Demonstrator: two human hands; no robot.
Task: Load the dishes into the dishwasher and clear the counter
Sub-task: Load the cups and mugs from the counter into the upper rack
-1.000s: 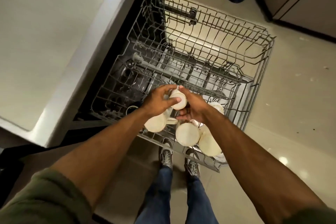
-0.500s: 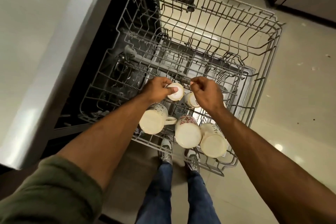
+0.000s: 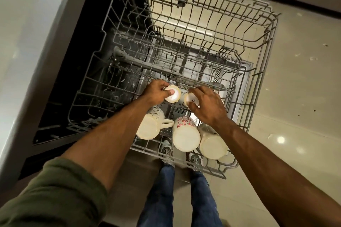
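We have both hands down in the pulled-out upper rack [image 3: 265, 29], setting two small cups upside down so water drains off them. Our left hand [image 3: 156, 93] has its grip clamped on a small white cup [image 3: 173, 95], thumb across its base; at its 3 o'clock, our right hand [image 3: 206, 107] curls its grip over a second small cup [image 3: 190, 98] bearing dark print. Both cups sit mid-rack, side by side. At 6 o'clock from them, three larger cream mugs [image 3: 186, 137] already lie inverted along the near edge, one patterned red. The table [image 3: 27, 42] runs along 9 o'clock.
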